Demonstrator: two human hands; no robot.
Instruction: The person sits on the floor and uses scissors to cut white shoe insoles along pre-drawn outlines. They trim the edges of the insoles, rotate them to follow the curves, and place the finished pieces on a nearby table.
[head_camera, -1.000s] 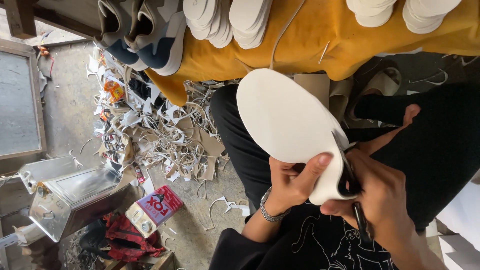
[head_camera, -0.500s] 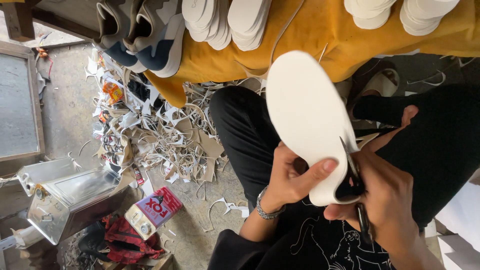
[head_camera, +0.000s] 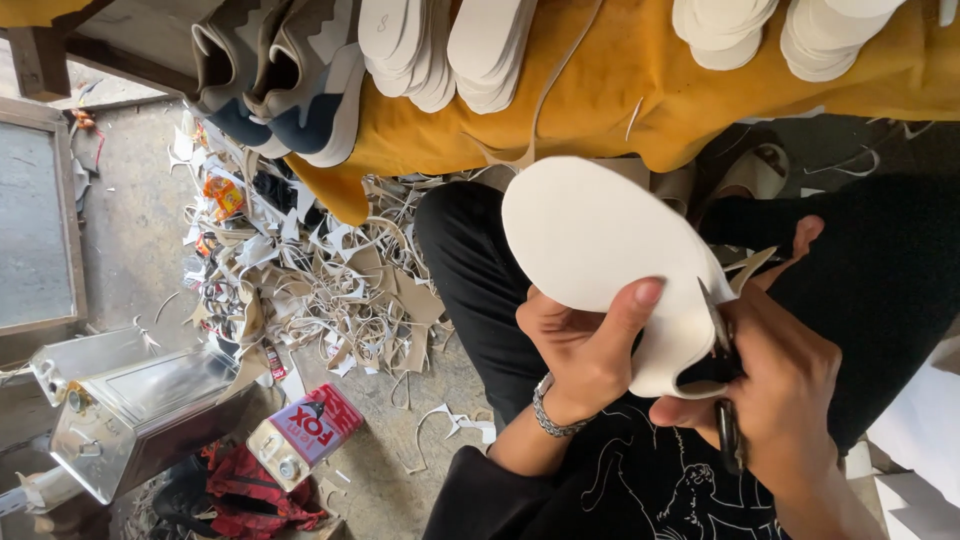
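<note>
Your right hand (head_camera: 785, 395) is closed around a pair of dark-handled scissors (head_camera: 722, 400), fingers wrapped tight on the handles, the blades rising from your knuckles to bite the edge of the white insole (head_camera: 610, 260). Just left of those fingers, your left hand (head_camera: 580, 345) is clamped on the same insole: thumb pressed flat across its face, the other fingers curled behind it, a metal bracelet (head_camera: 550, 412) on the wrist below. The insole fans up and away from both sets of fingertips, its near end curling down between your two hands. Beyond your left fingers, past your black trouser leg (head_camera: 470, 270), a heap of pale offcuts (head_camera: 330, 290) litters the floor, with a small red-and-white can (head_camera: 303, 432) and a metal box (head_camera: 140, 415) further left. Farthest above your fingertips, stacks of white insoles (head_camera: 450, 45) and a few shoes (head_camera: 280, 85) rest on a mustard-yellow cloth (head_camera: 640, 100).
</note>
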